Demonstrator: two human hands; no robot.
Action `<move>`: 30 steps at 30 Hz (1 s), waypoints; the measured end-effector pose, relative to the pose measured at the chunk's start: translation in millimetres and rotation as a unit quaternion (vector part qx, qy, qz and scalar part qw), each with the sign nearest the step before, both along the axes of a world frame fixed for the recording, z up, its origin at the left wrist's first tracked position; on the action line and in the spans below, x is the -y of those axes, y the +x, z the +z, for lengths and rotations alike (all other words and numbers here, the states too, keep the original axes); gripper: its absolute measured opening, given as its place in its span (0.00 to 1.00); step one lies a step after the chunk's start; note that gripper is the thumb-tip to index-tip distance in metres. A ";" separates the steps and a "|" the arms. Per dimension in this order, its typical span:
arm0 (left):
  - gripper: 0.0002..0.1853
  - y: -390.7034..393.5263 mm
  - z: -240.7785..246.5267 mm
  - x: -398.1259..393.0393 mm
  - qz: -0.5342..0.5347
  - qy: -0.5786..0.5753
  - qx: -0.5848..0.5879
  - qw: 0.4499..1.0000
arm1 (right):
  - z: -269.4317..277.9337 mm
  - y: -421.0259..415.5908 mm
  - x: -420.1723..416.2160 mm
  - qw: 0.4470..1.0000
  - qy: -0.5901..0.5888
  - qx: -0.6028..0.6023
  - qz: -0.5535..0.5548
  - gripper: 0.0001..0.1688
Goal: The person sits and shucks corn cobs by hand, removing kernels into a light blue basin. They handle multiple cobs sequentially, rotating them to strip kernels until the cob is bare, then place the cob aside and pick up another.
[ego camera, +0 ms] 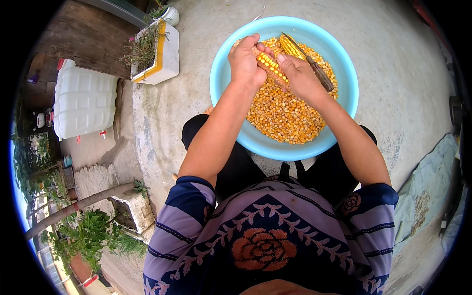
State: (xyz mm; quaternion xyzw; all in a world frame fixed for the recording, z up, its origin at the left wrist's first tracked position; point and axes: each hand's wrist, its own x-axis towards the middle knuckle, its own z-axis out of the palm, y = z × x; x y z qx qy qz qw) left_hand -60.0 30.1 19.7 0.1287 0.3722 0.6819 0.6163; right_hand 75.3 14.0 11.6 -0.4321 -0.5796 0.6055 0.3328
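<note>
Between my two hands is a partly stripped corn cob [272, 67], with a band of yellow kernels left along its upper side. My left hand [246, 61] grips its far left end. My right hand [300, 75] holds the near right end, thumb against the kernels. Below them, loose corn kernels [285, 118] fill the bottom of a light blue plastic basin [348, 83]. A full ear of corn [289, 46] lies on the kernels beyond my right hand. Across it rests a pointed tool with a dark metal shaft and a wooden handle [322, 76].
The basin stands on a concrete floor [391, 66] by my knees. To the left are a white foam planter [166, 55], a white plastic tank [86, 101] with red taps, and a slanting trunk [81, 204]. A pale green sheet [424, 188] lies at the right.
</note>
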 end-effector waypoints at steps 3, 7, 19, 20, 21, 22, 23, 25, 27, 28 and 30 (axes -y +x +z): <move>0.05 1.4 2.1 0.7 0.002 -0.002 -0.004 1.000 | -6.4 1.7 -2.4 1.000 0.022 -0.005 0.001 0.30; 0.05 3.3 0.5 0.7 -0.004 0.004 -0.018 1.000 | -3.8 2.3 -5.1 0.998 0.036 0.045 0.032 0.31; 0.05 8.4 -3.4 2.1 0.020 0.014 -0.022 0.999 | 4.1 0.6 0.6 0.994 0.076 0.079 0.013 0.30; 0.05 7.7 -4.0 2.1 0.022 0.014 -0.020 0.999 | -0.2 -1.0 0.6 0.994 0.093 0.054 -0.003 0.30; 0.05 8.6 -3.5 2.0 0.020 0.013 -0.020 0.999 | -6.3 -3.1 0.9 0.993 0.110 0.030 -0.021 0.30; 0.05 9.6 -3.0 2.1 0.019 0.013 -0.020 1.000 | -10.4 -4.0 0.1 0.991 0.126 0.005 -0.038 0.29; 0.05 10.5 -2.3 2.3 0.018 0.012 -0.021 1.000 | -12.4 -2.0 -2.5 0.994 0.107 0.017 -0.031 0.29; 0.05 9.9 -0.5 3.4 0.015 0.018 -0.015 1.000 | -12.7 0.6 -6.3 0.997 0.068 0.041 -0.013 0.29; 0.05 10.5 2.4 4.5 0.017 0.021 -0.011 1.000 | -10.6 0.3 -4.5 0.998 0.064 0.009 -0.013 0.30; 0.05 12.0 4.4 5.0 0.021 0.022 -0.010 0.999 | -9.2 0.3 -3.4 0.998 0.061 -0.007 -0.013 0.30; 0.06 13.5 4.7 5.8 0.019 0.023 -0.017 0.999 | -7.4 0.2 -2.0 0.993 0.111 0.031 -0.008 0.31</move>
